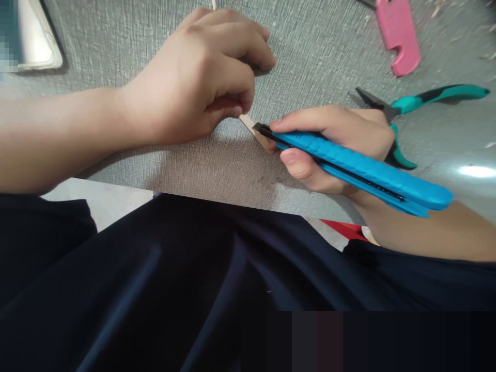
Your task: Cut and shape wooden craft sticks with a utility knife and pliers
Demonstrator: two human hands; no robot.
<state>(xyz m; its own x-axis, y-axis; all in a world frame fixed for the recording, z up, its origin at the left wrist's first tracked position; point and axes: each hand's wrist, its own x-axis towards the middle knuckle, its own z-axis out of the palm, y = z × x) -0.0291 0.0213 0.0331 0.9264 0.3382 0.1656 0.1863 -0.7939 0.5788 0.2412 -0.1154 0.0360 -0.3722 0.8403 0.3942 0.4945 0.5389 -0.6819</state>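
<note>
My left hand (205, 67) pinches a thin, pale wooden stick (262, 140) that looks like a craft stick. Most of its length is covered by the hand; a narrow tip pokes out at the top, past the knuckles. My right hand (333, 139) is closed around a blue utility knife (360, 168), with the thumb and fingers near its front end. The knife's short dark blade rests at the stick, a little beyond my left fingertips. The stick's rounded lower end lies close to my right fingers.
Pliers with teal and black handles (437, 98) lie just behind my right hand. Further up is a pink-handled cutter (399, 36). Small shavings are scattered at the upper right. A pale-edged device (42, 46) sits at the upper left of the grey textured table (310, 62).
</note>
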